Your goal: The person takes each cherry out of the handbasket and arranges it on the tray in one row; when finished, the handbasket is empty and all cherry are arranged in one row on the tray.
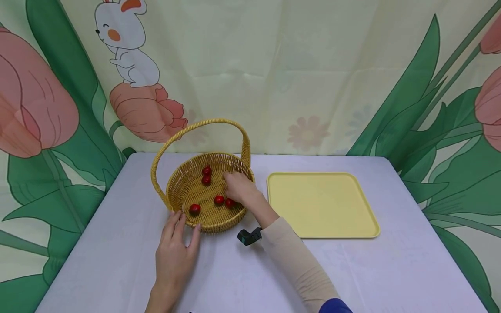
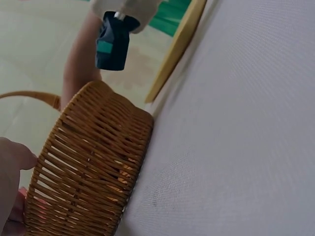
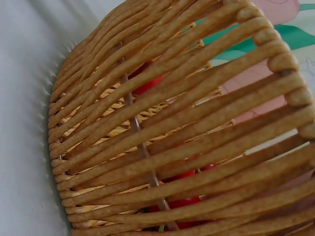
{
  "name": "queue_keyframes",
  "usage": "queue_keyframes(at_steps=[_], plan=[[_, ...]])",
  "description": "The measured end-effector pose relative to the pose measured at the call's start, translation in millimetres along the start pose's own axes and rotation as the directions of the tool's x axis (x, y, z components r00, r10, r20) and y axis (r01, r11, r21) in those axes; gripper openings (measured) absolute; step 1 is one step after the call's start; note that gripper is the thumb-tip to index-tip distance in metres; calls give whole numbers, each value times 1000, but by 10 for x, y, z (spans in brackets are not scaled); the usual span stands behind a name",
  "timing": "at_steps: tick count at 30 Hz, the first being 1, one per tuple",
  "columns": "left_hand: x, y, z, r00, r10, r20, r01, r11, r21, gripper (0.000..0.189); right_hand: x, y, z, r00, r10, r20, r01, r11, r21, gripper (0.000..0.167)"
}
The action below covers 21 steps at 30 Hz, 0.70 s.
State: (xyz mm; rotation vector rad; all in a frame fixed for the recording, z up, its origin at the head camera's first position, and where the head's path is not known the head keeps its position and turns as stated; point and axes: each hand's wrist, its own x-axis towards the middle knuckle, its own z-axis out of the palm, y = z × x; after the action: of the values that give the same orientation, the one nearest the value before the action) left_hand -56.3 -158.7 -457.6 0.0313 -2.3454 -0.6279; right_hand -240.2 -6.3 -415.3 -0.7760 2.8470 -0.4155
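A round woven wicker basket [image 1: 219,227] with a tall arched handle stands left of the table's middle. Inside it lie several small, shiny, round red fruits [image 1: 195,209], some also visible through the weave in the right wrist view. My left hand [image 1: 174,250] touches the basket's front-left rim with fingers extended and thumb apart; its thumb shows against the rim in the left wrist view. Over the right rim reaches my right hand [image 1: 239,188], inside the basket with its fingers pointing down. Its fingertips are hidden, and whether they hold anything does not show.
A shallow yellow tray [image 1: 322,204] lies right of the basket, close to the right forearm. White cloth [image 1: 407,269] covers the table, and a printed curtain [image 1: 313,78] hangs behind its back edge. A dark wrist camera [image 1: 249,236] sticks out beneath the right wrist.
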Motion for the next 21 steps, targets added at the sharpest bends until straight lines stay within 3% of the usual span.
queue_keyframes(at_steps=[8, 21], plan=[[-3, -7, 3, 1000, 3, 3, -3, 1000, -2, 51, 7, 1, -15, 999, -18, 29, 16, 998, 69, 37], [-21, -30, 3, 1000, 3, 5, -3, 1000, 17, 52, -20, 23, -22, 985, -151, -89, 166, 963, 211, 37]])
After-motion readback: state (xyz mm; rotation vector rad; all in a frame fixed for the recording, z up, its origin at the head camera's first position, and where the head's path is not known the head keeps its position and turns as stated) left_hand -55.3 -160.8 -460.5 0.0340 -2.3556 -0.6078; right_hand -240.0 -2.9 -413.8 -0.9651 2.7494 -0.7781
